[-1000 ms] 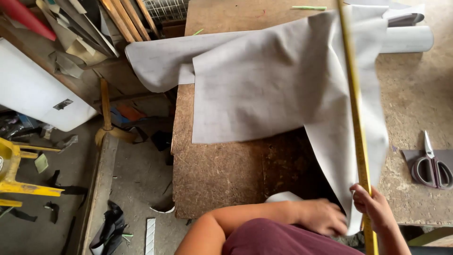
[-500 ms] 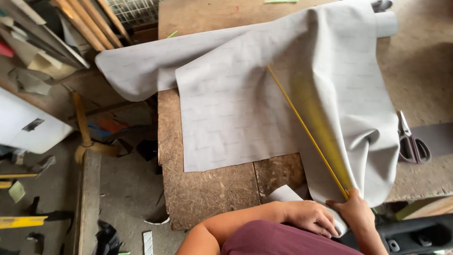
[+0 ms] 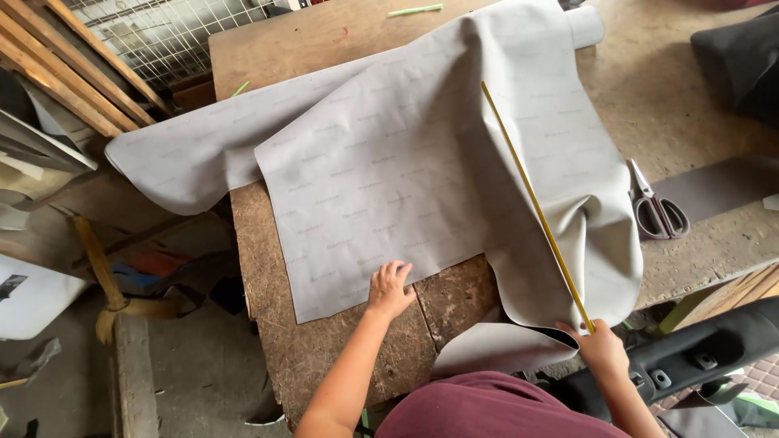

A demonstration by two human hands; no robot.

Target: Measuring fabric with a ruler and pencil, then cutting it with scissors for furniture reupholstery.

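Workshop setting: a worn chipboard table [image 3: 341,357] is seen from above, with wooden slats [image 3: 65,73] and a wire grid [image 3: 170,32] stacked at the upper left and clutter on the floor at the left.

A grey sheet of material [image 3: 389,178] is spread over the table; its left part hangs past the table edge and its near right corner is folded under, off the near edge. The far end is still on a roll [image 3: 586,26].

Left hand [image 3: 389,290]: laid flat, fingers spread, palm down on the near edge of the sheet. Nothing is gripped; the sheet is only pressed down.

Right hand [image 3: 602,347]: closed around the near end of a thin yellow strip, tape or rule, cannot be told which [image 3: 535,207], at the near right fold of the sheet.

Yellow strip: long axis runs diagonally, from the right hand at the near right up and leftward to a far end on the sheet's middle ridge. It lies along the top of the sheet, well apart from the left hand.

Scissors [image 3: 656,209] are lying on the table just right of the sheet, handles toward the near edge. A dark panel [image 3: 706,349] is seen below the table's near right edge.
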